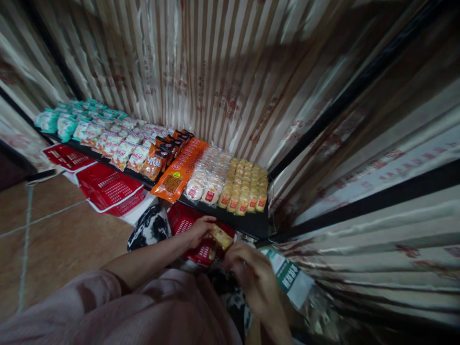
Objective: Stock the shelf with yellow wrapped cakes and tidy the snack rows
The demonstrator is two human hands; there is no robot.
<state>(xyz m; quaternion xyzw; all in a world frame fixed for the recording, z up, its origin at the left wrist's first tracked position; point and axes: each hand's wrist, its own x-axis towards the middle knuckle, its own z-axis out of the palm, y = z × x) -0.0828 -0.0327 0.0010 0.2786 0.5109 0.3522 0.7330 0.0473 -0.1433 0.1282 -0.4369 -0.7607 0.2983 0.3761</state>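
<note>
My left hand (201,231) is closed on a yellow wrapped snack packet (221,236), held over a red basket (181,221) at the shelf's front edge. Just right of the packet is my right hand (247,263), its fingers curled and smeared by motion, so I cannot make out whether it grips anything. Beyond my hands, rows of similar yellow packets (244,184) stand at the right end of the black shelf (247,223). Round white wrapped snacks (210,172) sit to their left.
Farther left along the shelf are a flat orange bag (181,172), orange-and-black packets (154,160), white packets (124,151) and teal packets (68,120). More red baskets (108,184) stand below. A striped curtain (215,81) hangs behind. At lower right lies a green-and-white labelled bag (293,278).
</note>
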